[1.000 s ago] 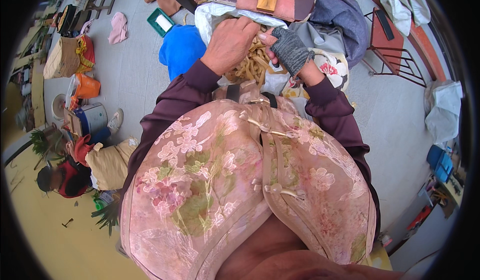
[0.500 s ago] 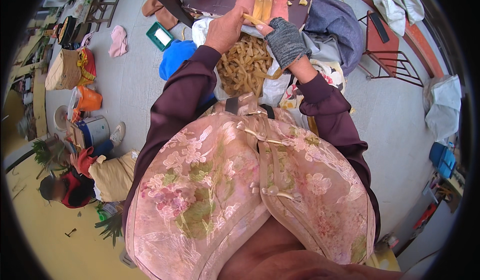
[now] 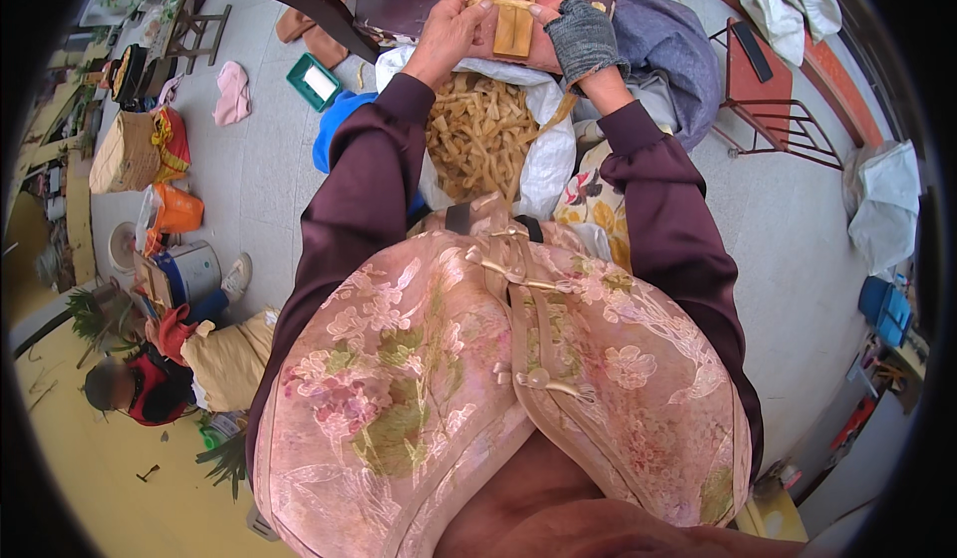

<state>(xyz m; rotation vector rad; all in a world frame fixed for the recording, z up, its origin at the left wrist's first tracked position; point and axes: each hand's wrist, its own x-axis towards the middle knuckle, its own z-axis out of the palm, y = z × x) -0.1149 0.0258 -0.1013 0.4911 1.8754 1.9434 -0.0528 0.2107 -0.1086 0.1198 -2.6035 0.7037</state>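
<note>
My left hand [image 3: 454,34] and my right hand [image 3: 580,41], the latter in a grey fingerless glove, hold a pale tan strip [image 3: 510,2] stretched between them, each pinching one end. Beneath the strip is a wooden block with a groove [image 3: 513,37], resting on a pink cloth [image 3: 548,47] over a dark purple seat [image 3: 431,1]. Just nearer to me, a white sack [image 3: 550,149] gapes open, full of brown strip-like pieces [image 3: 478,134]. From below the glove a tan band [image 3: 560,114] runs down to the sack's edge.
Blue-grey fabric [image 3: 668,69] lies at the right of the seat. A green tray [image 3: 315,81] and a pink cloth [image 3: 232,94] are on the floor at left. Farther right stands a red folding chair [image 3: 763,89]. Another person [image 3: 164,383] sits at lower left beside a bucket [image 3: 189,269].
My hands have moved slightly apart, and the strip, tilted before, now lies level across the wooden block. My left hand has opened out from a tighter grip, and more of the brown pieces shows.
</note>
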